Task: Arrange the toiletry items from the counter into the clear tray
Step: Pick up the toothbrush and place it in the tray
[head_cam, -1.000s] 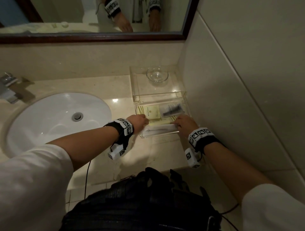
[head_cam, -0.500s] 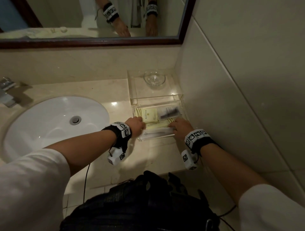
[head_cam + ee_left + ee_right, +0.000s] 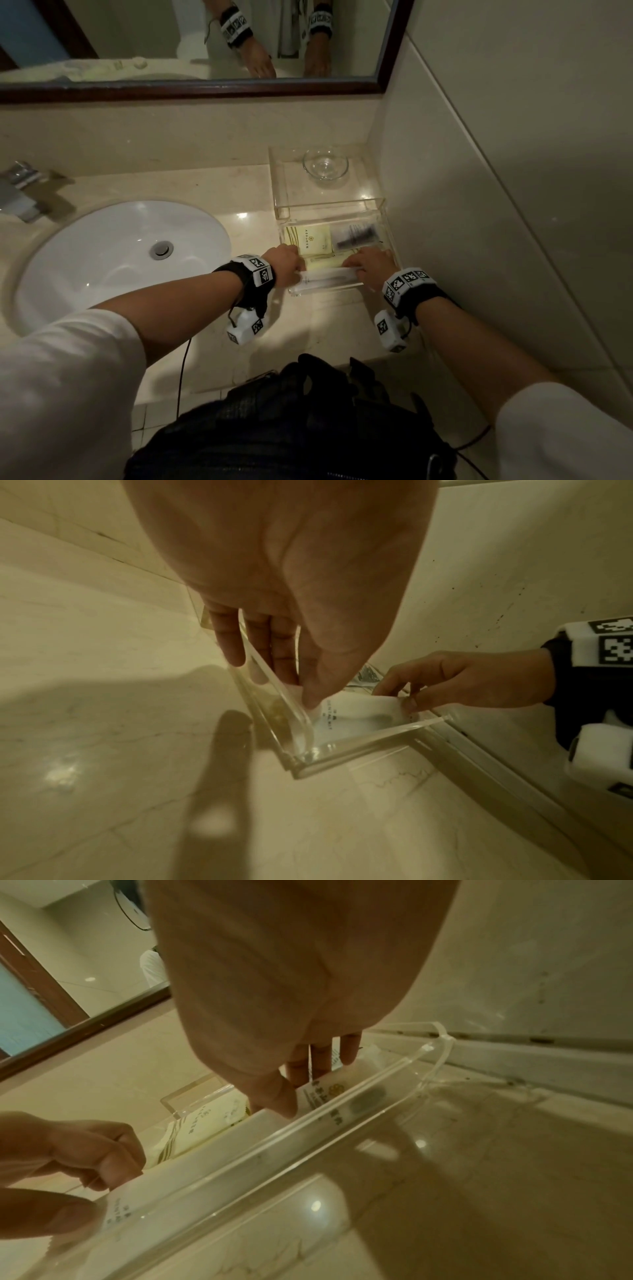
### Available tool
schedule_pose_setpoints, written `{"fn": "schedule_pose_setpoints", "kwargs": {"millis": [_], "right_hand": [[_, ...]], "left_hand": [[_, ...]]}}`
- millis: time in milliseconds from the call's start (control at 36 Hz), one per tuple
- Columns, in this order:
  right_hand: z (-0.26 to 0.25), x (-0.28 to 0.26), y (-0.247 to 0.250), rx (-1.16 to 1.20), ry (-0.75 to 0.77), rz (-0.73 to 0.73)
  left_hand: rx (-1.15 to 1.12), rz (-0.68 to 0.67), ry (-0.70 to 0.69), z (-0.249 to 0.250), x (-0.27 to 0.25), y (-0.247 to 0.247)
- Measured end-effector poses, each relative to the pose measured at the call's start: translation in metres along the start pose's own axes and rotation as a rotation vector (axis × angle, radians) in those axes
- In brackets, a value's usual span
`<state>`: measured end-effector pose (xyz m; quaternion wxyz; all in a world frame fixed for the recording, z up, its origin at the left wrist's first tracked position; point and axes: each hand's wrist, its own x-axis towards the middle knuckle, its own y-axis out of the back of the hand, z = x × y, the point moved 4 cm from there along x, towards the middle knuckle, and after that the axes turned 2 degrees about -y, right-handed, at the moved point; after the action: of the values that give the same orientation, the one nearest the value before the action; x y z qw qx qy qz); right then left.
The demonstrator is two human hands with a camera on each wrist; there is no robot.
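Note:
A clear acrylic tray (image 3: 391,240) stands on the counter against the right wall. In it lie a yellow packet (image 3: 313,240) and a clear packet with a dark comb (image 3: 354,234). A long white packet (image 3: 325,275) lies along the tray's front wall, just inside it. My left hand (image 3: 286,262) pinches its left end and my right hand (image 3: 368,265) pinches its right end. In the left wrist view my thumb and fingers (image 3: 284,653) reach into the tray corner (image 3: 298,767) onto the packet (image 3: 356,715). In the right wrist view the packet (image 3: 205,1161) sits behind the front wall (image 3: 308,1137).
A glass bowl (image 3: 325,164) sits on the tray's raised back section. The white sink (image 3: 120,253) fills the left of the counter, with a faucet (image 3: 20,192) at the far left. A mirror (image 3: 191,41) hangs above and a tiled wall (image 3: 496,205) closes the right side.
Both hands and the white packet stay at the tray's front, held at both ends. Only the head view has shifted slightly.

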<state>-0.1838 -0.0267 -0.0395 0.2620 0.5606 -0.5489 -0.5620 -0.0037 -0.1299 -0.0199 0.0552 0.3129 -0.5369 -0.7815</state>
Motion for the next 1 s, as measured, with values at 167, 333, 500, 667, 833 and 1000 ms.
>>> {"fn": "schedule_pose_setpoints", "kwargs": {"millis": [167, 333, 500, 667, 833, 1000], "right_hand": [[-0.015, 0.008, 0.005, 0.089, 0.044, 0.077], [-0.036, 0.022, 0.006, 0.001, 0.109, 0.011], [-0.041, 0.028, 0.005, 0.026, 0.103, 0.035], [-0.038, 0.025, 0.007, 0.074, 0.077, 0.037], [-0.017, 0.014, 0.013, 0.140, 0.008, 0.025], [0.007, -0.004, 0.013, 0.215, -0.007, 0.071]], "left_hand": [[-0.028, 0.006, 0.008, -0.001, -0.001, 0.002], [-0.026, 0.000, 0.010, -0.004, 0.001, 0.002], [-0.016, -0.009, -0.020, -0.005, 0.002, 0.003], [0.039, -0.009, -0.049, -0.007, 0.005, 0.003], [0.085, 0.054, -0.022, -0.002, 0.004, 0.005], [-0.083, 0.091, -0.074, -0.001, 0.003, 0.004]]}}
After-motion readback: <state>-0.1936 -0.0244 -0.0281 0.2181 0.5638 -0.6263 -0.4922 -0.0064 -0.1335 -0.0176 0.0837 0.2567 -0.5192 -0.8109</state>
